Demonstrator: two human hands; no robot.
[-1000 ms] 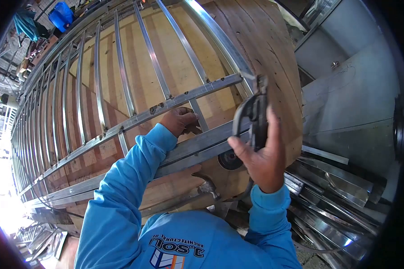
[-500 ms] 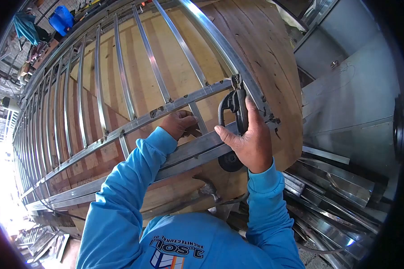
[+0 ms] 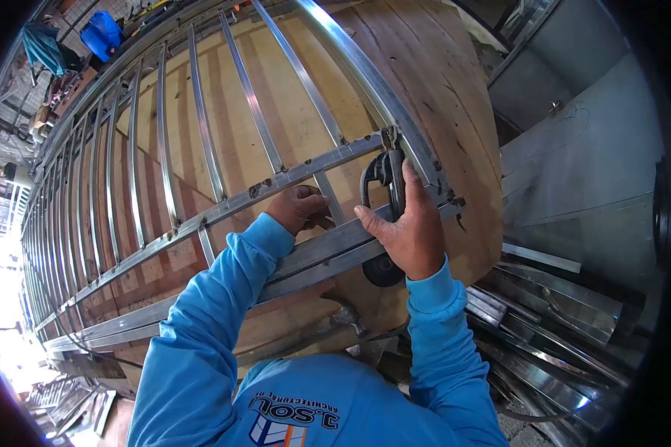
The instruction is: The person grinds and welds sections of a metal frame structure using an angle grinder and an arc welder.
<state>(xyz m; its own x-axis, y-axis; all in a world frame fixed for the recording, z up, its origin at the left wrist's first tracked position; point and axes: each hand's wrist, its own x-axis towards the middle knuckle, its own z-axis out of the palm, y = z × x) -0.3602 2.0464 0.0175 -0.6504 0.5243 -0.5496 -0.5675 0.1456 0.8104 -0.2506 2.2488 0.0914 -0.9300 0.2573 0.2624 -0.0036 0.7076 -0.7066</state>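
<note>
My right hand (image 3: pixel 414 231) is wrapped round a black hand tool (image 3: pixel 397 182) with a curved loop on its left side, at the corner of a metal grille frame (image 3: pixel 235 200). I cannot make out the tool's exact kind. Its top reaches the weld-marked joint by the thick end post. My left hand (image 3: pixel 298 207) is closed with curled fingers between the two lower rails, beside a short upright bar (image 3: pixel 328 195). What those fingers hold, if anything, is hidden. Below the lower rail (image 3: pixel 324 257) shows a round black disc (image 3: pixel 382 270).
The frame lies on a plywood-topped table (image 3: pixel 455 112). A hammer (image 3: pixel 344 313) rests near the front edge, close to my body. Metal offcuts (image 3: pixel 559 298) are piled at the right, below grey panels (image 3: pixel 589 156). A blue container (image 3: pixel 101 33) stands at the far left.
My right hand and the black tool have shifted slightly left, and the right forearm has moved with them. My left hand stays in place.
</note>
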